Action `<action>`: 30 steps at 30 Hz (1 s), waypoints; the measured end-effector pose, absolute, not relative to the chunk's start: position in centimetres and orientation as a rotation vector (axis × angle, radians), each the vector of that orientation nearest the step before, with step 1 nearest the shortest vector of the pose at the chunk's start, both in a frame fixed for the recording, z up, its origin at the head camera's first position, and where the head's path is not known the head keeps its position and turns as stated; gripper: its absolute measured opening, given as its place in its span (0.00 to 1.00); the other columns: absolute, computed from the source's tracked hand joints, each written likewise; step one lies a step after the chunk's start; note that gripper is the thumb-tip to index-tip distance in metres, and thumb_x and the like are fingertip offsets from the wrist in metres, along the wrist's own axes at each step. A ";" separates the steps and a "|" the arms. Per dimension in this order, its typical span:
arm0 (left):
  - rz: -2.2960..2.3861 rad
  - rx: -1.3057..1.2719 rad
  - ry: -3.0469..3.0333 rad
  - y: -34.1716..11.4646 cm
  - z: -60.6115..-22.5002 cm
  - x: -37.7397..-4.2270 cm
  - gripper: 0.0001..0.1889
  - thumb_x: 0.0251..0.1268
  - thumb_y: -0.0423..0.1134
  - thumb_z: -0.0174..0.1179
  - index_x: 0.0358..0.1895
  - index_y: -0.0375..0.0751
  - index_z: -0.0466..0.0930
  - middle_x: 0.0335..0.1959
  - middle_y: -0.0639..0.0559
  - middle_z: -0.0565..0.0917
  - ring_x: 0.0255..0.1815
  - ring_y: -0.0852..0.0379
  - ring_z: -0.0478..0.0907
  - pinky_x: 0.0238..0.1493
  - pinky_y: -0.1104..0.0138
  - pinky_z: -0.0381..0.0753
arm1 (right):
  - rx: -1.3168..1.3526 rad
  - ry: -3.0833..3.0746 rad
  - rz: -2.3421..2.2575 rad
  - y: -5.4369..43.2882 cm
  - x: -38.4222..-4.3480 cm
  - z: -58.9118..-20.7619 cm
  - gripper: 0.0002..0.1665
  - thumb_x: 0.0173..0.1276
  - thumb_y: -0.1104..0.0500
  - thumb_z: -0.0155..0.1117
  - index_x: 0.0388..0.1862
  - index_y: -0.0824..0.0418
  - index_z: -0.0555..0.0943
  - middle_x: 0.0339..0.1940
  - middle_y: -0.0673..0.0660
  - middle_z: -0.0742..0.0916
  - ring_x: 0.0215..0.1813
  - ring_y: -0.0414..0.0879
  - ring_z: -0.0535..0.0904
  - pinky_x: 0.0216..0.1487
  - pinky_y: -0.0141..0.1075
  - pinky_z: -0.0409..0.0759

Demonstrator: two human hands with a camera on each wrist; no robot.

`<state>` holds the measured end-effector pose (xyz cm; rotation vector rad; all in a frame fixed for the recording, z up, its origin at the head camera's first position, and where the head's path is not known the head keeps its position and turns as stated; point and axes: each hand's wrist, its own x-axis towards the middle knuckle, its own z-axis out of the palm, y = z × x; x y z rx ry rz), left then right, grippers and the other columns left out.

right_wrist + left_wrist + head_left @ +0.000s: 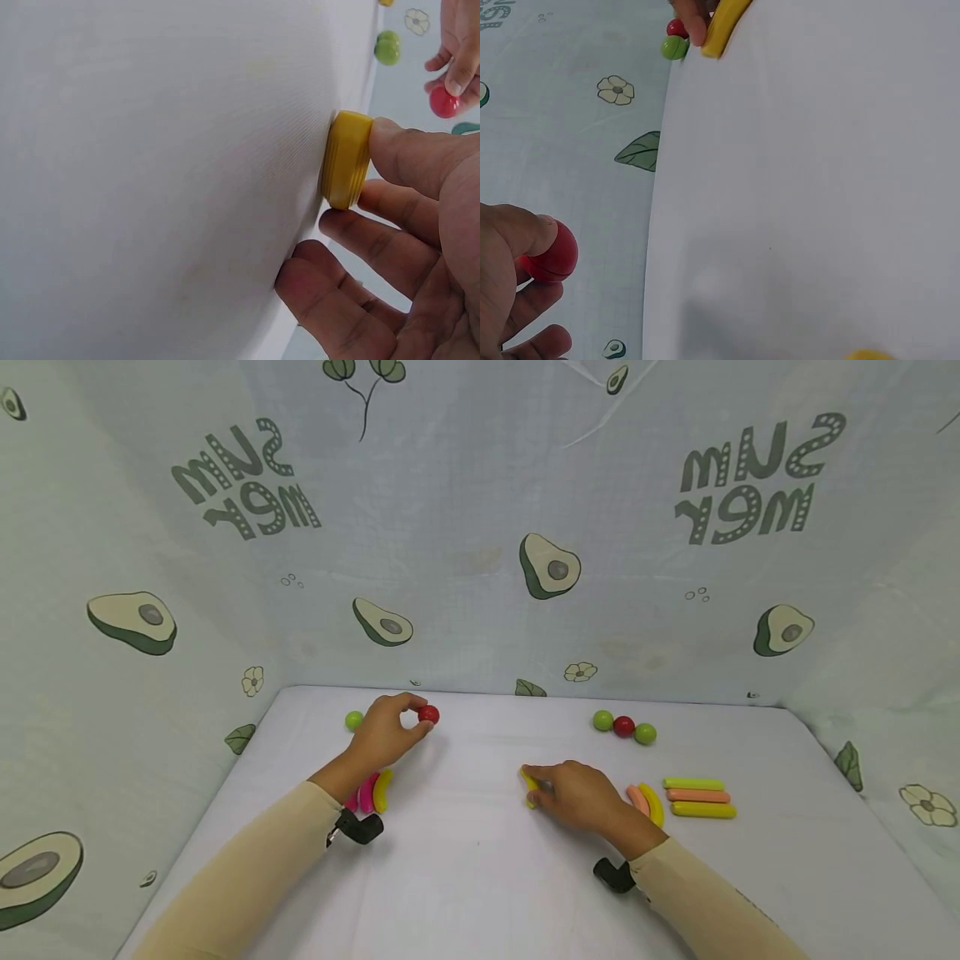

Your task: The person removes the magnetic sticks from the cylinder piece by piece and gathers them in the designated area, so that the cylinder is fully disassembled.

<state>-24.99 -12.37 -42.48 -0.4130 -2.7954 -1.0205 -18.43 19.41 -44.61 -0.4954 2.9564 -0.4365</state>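
My left hand (384, 732) pinches a red ball (428, 714) between thumb and fingertips, held above the far left part of the table. In the left wrist view a thin seam runs round the red ball (559, 255). Near the table's middle, my right hand (581, 795) holds a yellow curved piece (529, 787) between thumb and fingers. The right wrist view shows this yellow curved piece (347, 161) against the white surface, its side ridged. Beside the left hand sits a green ball (354, 720). Pink and yellow curved pieces (382, 791) lie below the left wrist, partly hidden.
At the far right, a green ball (603, 720), a red ball (623, 727) and another green ball (645, 733) form a row. Orange and yellow curved pieces (652, 805) lie by the right wrist, beside green, orange and yellow straight sticks (703, 810). A printed curtain (480, 627) surrounds the white table (465, 877).
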 end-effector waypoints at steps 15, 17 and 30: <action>-0.992 -0.230 -2.761 -16.0 -43.7 -27.0 0.21 0.68 0.43 0.68 0.59 0.36 0.81 0.55 0.41 0.83 0.61 0.40 0.74 0.61 0.46 0.76 | -0.485 2.972 -0.429 19.3 -18.3 -44.8 0.28 0.67 0.48 0.74 0.66 0.48 0.83 0.57 0.56 0.88 0.59 0.57 0.83 0.55 0.52 0.81; -0.984 -0.212 -2.759 -16.3 -43.8 -27.2 0.21 0.69 0.42 0.68 0.60 0.35 0.81 0.56 0.41 0.83 0.62 0.39 0.74 0.61 0.46 0.75 | -0.496 2.974 -0.426 19.3 -18.3 -44.8 0.28 0.67 0.49 0.74 0.66 0.48 0.83 0.57 0.55 0.88 0.58 0.56 0.83 0.54 0.52 0.82; -0.878 -0.120 -2.856 -17.2 -44.5 -28.3 0.22 0.69 0.44 0.67 0.60 0.36 0.80 0.54 0.39 0.84 0.54 0.40 0.75 0.53 0.49 0.77 | -0.514 2.979 -0.414 19.3 -18.1 -44.8 0.29 0.67 0.48 0.74 0.66 0.49 0.83 0.56 0.56 0.88 0.57 0.57 0.83 0.53 0.52 0.82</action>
